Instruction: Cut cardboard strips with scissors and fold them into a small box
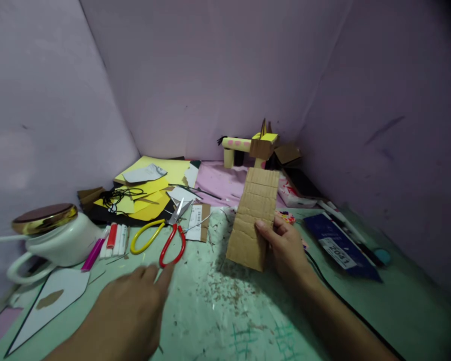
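My right hand grips a creased strip of brown corrugated cardboard by its right edge, thumb on the front face. The strip is tilted and raised above the green table. My left hand, slightly blurred, is at the lower left with its index finger stretched out and the other fingers partly bent. That fingertip is close by the red handle loop of the scissors; whether it touches cannot be made out. The scissors lie with blades apart, one handle yellow and one red.
At left stand a white teapot-like vessel and several markers. Yellow paper and black string lie behind. A cardboard animal figure stands at the back. A blue packet and black cable are at right.
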`<state>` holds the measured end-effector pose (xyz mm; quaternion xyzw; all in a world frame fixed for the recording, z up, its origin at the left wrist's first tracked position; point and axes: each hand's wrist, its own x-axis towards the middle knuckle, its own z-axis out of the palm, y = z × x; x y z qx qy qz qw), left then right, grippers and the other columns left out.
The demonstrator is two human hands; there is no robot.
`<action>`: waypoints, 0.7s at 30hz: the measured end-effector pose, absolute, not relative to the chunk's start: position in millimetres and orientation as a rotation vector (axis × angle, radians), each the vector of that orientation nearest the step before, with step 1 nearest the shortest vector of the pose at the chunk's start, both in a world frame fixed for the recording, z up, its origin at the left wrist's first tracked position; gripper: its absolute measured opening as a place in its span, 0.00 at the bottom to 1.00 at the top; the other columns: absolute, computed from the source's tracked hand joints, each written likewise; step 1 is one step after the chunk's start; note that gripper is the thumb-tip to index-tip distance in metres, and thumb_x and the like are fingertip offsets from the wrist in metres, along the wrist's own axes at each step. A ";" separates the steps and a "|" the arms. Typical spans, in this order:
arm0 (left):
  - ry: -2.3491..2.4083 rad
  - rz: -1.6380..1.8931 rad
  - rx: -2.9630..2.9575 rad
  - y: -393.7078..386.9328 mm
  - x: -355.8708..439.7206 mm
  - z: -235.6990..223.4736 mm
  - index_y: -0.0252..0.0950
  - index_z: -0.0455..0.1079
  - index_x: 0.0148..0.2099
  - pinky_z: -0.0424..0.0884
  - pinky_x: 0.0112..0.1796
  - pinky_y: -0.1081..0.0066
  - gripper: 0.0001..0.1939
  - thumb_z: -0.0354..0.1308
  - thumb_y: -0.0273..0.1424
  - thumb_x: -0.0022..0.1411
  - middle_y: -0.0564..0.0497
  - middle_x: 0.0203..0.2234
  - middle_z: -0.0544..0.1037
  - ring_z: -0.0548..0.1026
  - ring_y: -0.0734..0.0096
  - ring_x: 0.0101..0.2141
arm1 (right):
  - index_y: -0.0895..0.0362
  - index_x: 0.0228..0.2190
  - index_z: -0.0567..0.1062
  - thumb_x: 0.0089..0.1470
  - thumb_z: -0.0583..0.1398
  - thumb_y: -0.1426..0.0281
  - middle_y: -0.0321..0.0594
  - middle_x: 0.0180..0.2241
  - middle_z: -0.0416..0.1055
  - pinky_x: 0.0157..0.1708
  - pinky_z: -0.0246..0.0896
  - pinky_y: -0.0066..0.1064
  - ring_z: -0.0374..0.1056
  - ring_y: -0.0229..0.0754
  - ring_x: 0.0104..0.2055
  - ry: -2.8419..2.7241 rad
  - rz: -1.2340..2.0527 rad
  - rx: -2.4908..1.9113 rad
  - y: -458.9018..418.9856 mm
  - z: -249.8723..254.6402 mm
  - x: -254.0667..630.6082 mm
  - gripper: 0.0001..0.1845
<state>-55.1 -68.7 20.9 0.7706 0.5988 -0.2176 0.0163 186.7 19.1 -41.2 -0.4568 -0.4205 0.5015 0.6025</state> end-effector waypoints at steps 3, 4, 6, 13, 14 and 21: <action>1.744 -0.557 2.752 -14.3 -34.5 14.4 0.39 0.44 0.66 0.53 0.53 0.42 0.53 0.57 0.17 0.37 0.34 0.64 0.49 0.49 0.37 0.61 | 0.58 0.34 0.76 0.37 0.68 0.59 0.44 0.34 0.78 0.38 0.66 0.40 0.73 0.51 0.37 -0.976 1.174 -1.075 19.0 -43.6 187.7 0.21; 1.665 -0.557 2.765 1.8 -28.1 9.2 0.38 0.39 0.67 0.49 0.53 0.38 0.56 0.59 0.18 0.35 0.32 0.65 0.43 0.45 0.34 0.61 | 0.58 0.33 0.76 0.37 0.68 0.59 0.45 0.35 0.78 0.38 0.66 0.40 0.73 0.52 0.37 -0.973 1.175 -1.082 18.9 -44.4 188.6 0.21; 1.565 -0.591 2.731 26.1 -17.4 -2.4 0.35 0.42 0.67 0.48 0.52 0.36 0.57 0.61 0.20 0.33 0.27 0.63 0.44 0.46 0.30 0.60 | 0.58 0.33 0.76 0.38 0.68 0.59 0.45 0.36 0.78 0.39 0.66 0.41 0.73 0.52 0.39 -0.962 1.176 -1.090 18.7 -45.6 190.4 0.21; 1.596 -0.347 2.840 42.5 -12.0 -23.2 0.23 0.56 0.60 0.67 0.43 0.49 0.30 0.48 0.16 0.53 0.22 0.56 0.61 0.62 0.35 0.54 | 0.58 0.33 0.75 0.39 0.66 0.57 0.47 0.35 0.78 0.39 0.66 0.42 0.73 0.52 0.37 -1.037 1.174 -1.084 16.4 -44.0 189.7 0.21; 1.583 -0.285 2.876 42.0 -15.1 -22.6 0.25 0.58 0.59 0.67 0.43 0.51 0.27 0.45 0.15 0.55 0.25 0.56 0.62 0.62 0.39 0.55 | 0.59 0.33 0.75 0.40 0.66 0.57 0.47 0.35 0.78 0.39 0.66 0.42 0.72 0.52 0.38 -1.045 1.172 -1.084 16.0 -43.5 189.1 0.21; 1.606 0.138 3.016 34.8 -61.6 -1.8 0.31 0.68 0.40 0.69 0.44 0.63 0.19 0.37 0.16 0.60 0.36 0.44 0.72 0.71 0.60 0.44 | 0.58 0.34 0.75 0.39 0.67 0.59 0.47 0.36 0.78 0.39 0.66 0.41 0.72 0.52 0.38 -1.005 1.189 -1.066 16.0 -43.3 187.7 0.20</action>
